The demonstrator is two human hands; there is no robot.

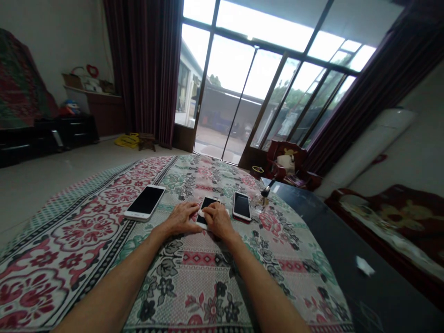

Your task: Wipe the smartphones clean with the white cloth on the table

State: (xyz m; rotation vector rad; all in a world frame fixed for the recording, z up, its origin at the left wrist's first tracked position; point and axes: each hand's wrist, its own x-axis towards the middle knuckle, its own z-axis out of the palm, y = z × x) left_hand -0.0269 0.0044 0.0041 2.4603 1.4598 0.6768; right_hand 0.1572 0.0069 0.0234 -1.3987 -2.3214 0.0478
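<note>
A white phone with a dark screen (pixel 209 201) lies face up on the flowered tablecloth (pixel 208 282). My left hand (pixel 182 217) grips its left edge, thumb at the near corner and fingers at the side. Bent over the screen is my right hand (pixel 219 219), its fingers closed and pressed down on the glass. A little white material shows by the right fingers; what it is I cannot make out. To the left lies a larger white phone (pixel 145 202), screen dark. Another white-framed phone (pixel 242 206) rests just right of my right hand.
A clear glass ashtray-like dish (pixel 259 203) with a dark-handled object (pixel 267 189) sits right of the phones. Beyond the table's right edge is a dark low surface (pixel 322 231) with a crumpled white paper (pixel 365 266). A carved wooden chair (pixel 277 155) stands near the glass doors.
</note>
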